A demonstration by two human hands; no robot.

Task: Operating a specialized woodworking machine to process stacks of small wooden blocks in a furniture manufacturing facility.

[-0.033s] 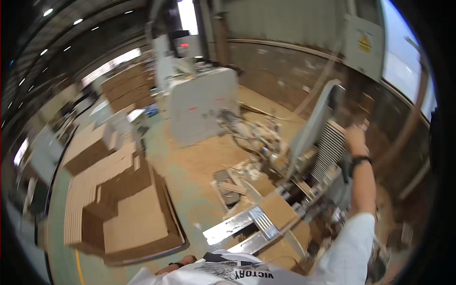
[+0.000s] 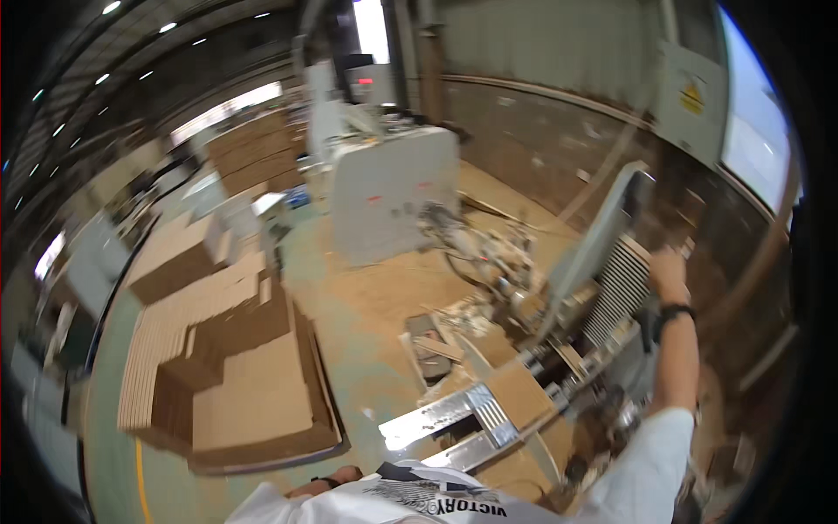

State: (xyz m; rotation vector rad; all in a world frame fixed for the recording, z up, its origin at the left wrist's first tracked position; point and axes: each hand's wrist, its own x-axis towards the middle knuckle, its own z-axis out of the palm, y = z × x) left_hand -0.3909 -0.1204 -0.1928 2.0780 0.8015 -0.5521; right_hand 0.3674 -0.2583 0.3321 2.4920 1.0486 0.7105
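My right hand (image 2: 668, 266) is raised at arm's length on the right, with a black band on its wrist. It rests at the top of a ribbed stack of pale sheets (image 2: 618, 293) standing on edge in a machine, beside a tilted grey panel (image 2: 598, 231). Its fingers look curled, but blur hides what they hold. My left hand (image 2: 336, 479) shows only partly at the bottom edge, close to my white shirt, touching nothing that I can make out.
Stacks of flat brown cardboard (image 2: 236, 384) lie on the floor at left. A white machine cabinet (image 2: 393, 201) stands ahead. Shiny metal rails (image 2: 441, 419) and a cardboard piece (image 2: 519, 393) sit below me. Scraps (image 2: 463, 310) litter the floor.
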